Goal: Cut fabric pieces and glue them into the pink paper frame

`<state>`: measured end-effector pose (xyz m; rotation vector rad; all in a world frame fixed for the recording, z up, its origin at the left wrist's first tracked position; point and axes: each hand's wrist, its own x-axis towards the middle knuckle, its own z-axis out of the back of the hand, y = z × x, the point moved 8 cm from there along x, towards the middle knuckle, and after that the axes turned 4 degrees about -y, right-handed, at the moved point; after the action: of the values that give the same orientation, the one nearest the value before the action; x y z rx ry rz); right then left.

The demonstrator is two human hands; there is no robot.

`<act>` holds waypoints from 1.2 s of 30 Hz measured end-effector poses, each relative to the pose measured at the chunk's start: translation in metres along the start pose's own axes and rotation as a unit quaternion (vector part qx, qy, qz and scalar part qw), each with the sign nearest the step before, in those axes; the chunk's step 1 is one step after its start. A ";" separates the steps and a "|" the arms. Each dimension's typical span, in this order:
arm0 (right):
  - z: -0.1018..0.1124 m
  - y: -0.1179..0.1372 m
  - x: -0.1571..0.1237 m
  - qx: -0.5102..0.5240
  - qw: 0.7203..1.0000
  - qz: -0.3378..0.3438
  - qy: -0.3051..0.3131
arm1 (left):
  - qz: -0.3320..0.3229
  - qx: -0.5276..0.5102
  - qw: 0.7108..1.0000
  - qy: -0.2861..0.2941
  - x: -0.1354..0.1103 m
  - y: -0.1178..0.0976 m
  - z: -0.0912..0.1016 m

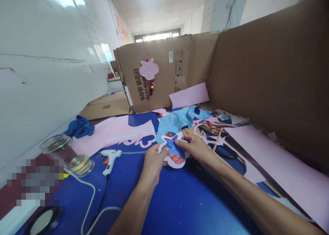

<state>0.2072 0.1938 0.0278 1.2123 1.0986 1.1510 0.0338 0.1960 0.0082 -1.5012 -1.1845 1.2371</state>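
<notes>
while both hands meet over the blue table (180,200), the left hand (153,159) and right hand (195,146) pinch a pink flower-shaped foam cutout with blue patterned fabric (172,149) by its edges, fingers closed on it. a white glue gun (111,159) lies to the left.

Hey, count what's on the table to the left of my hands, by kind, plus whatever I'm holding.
glue gun: 1
glass jar, on its side: 1
blue cloth: 1
dark ring-shaped roll: 1
fabric-covered cutout, held by left hand and right hand: 1
Total: 5
</notes>
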 end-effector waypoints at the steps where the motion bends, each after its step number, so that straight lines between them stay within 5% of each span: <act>1: 0.000 -0.001 0.000 -0.001 1.000 -0.003 -0.002 | 0.000 0.002 1.000 0.001 0.000 0.000 0.000; 19: 0.006 -0.004 0.003 -0.010 1.000 -0.003 -0.023 | 0.037 -0.077 0.996 -0.002 0.005 0.003 0.005; 26: 0.004 -0.001 0.004 0.010 1.000 0.015 -0.012 | 0.022 -0.039 0.998 0.041 0.001 0.003 -0.003; 36: 0.001 0.001 -0.001 0.004 1.000 -0.011 -0.004 | 0.003 -0.029 0.999 0.015 0.003 0.000 -0.001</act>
<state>0.2086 0.1928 0.0286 1.2072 1.1086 1.1259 0.0348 0.1990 0.0077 -1.5617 -1.2060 1.1889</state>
